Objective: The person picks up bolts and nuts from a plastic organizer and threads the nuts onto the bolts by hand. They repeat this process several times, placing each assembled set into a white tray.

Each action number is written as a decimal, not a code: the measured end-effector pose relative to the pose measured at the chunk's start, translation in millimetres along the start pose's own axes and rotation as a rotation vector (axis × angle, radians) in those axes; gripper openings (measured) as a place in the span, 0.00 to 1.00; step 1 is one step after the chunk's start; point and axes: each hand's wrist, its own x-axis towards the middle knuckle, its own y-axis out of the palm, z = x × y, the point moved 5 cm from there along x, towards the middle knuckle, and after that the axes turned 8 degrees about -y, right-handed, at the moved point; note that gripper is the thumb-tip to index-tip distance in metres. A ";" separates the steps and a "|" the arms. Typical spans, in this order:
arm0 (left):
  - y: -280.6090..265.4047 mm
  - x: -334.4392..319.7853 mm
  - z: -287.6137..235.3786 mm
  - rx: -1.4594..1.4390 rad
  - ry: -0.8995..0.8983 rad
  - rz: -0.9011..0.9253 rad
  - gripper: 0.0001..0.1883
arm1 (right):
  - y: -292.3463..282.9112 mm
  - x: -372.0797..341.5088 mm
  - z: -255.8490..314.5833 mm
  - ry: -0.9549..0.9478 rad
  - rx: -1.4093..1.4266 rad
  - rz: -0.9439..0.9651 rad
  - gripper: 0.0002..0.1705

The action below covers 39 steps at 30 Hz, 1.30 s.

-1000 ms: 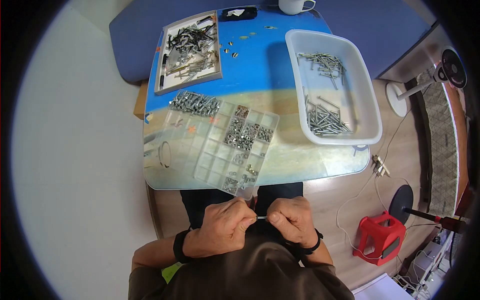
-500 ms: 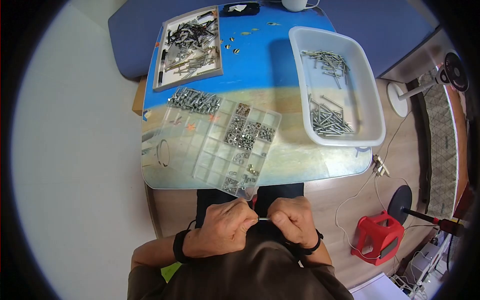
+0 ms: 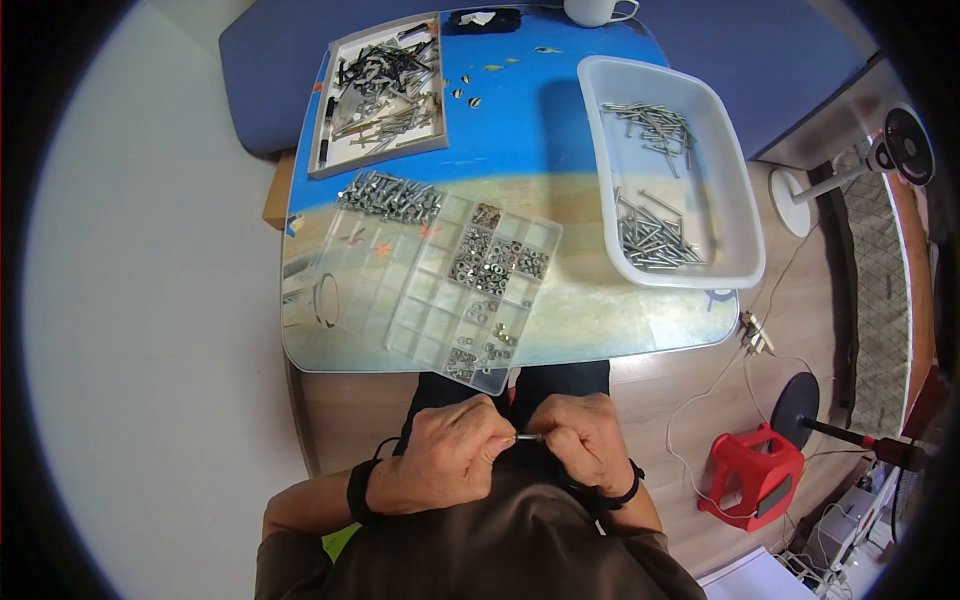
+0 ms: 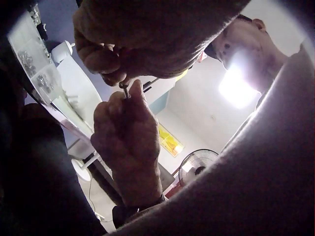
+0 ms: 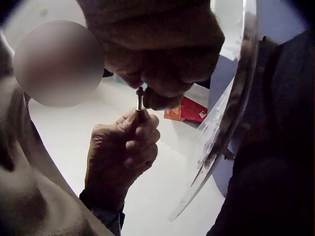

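Note:
A small metal bolt [image 3: 530,436] spans the gap between the two hands, in front of the brown shirt. My left hand [image 3: 448,452] pinches one end between thumb and curled forefinger. The other end is pinched by my right hand [image 3: 583,445]; the fingertips cover both ends. In the right wrist view the bolt [image 5: 140,100] shows a narrow collar on its bare stretch. Just beyond the hands, a clear compartment box [image 3: 425,323] of nuts and washers juts over the table edge.
Several bolts fill the box's open lid [image 3: 345,240]. A white tray [image 3: 445,143] of mixed screws lies at the back left, and a white plastic tub [image 3: 735,200] with long bolts at the right. A mug [image 3: 590,10] stands far back. On the floor is a red stool [image 3: 735,470].
The right thumb and fingers have shifted slightly around the bolt, and a little more of its shank shows. Both hands stay in place while the head view shifts a little.

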 end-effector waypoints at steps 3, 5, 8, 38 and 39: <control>-0.1 -1.4 1.3 -0.016 0.007 0.011 0.05 | 1.7 -2.5 3.2 0.030 -0.006 0.006 0.13; 0.5 -2.4 1.6 -0.016 0.013 0.010 0.05 | 3.9 -5.7 1.9 0.019 -0.035 0.022 0.13; -0.2 -2.5 0.5 -0.011 0.022 0.004 0.05 | 4.6 -5.1 1.5 0.018 0.028 -0.014 0.10; -7.5 -4.3 7.1 -0.014 0.020 0.006 0.06 | 12.9 5.8 6.1 0.053 -0.059 0.071 0.18; -7.8 -4.8 6.9 -0.007 0.022 0.019 0.05 | 13.6 5.4 3.7 0.054 -0.056 0.073 0.18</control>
